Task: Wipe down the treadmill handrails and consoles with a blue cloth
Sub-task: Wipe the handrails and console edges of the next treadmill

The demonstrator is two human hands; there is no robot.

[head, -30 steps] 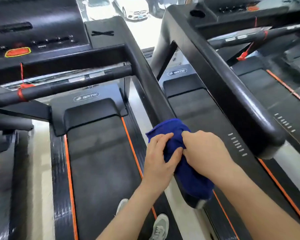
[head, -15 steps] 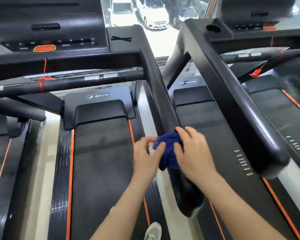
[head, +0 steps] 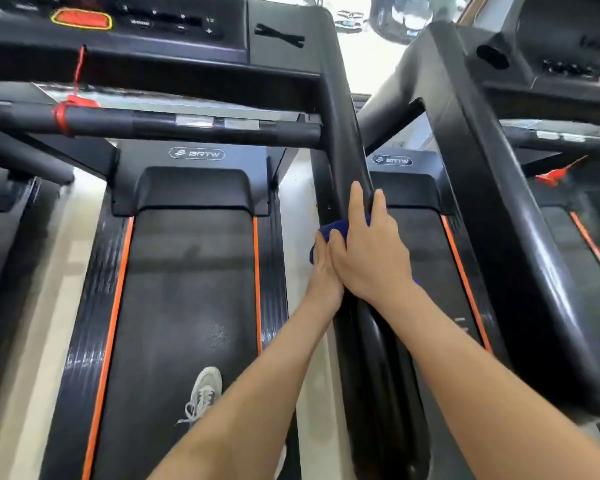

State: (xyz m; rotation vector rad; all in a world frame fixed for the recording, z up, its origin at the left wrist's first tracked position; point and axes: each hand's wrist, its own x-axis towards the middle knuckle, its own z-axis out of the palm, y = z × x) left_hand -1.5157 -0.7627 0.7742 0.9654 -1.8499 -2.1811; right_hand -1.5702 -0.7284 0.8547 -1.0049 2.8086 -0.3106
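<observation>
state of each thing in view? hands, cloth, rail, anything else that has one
right hand, flat over the blue cloth, fingers straight along the handrail
left hand, pressed to the cloth's left side
blue cloth, bunched on the handrail, mostly hidden under both hands
handrail, cloth held against it midway
red safety cord, tied round the front crossbar
shoe, planted on the treadmill belt

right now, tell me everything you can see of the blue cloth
The cloth is dark blue, soft-looking fabric, bunched over the black handrail. Most of it is hidden: the right hand lies on top, straight fingers pressing it to the rail, and the left hand touches its left side. Only a folded edge by the thumb and a sliver at the right wrist show.
</observation>
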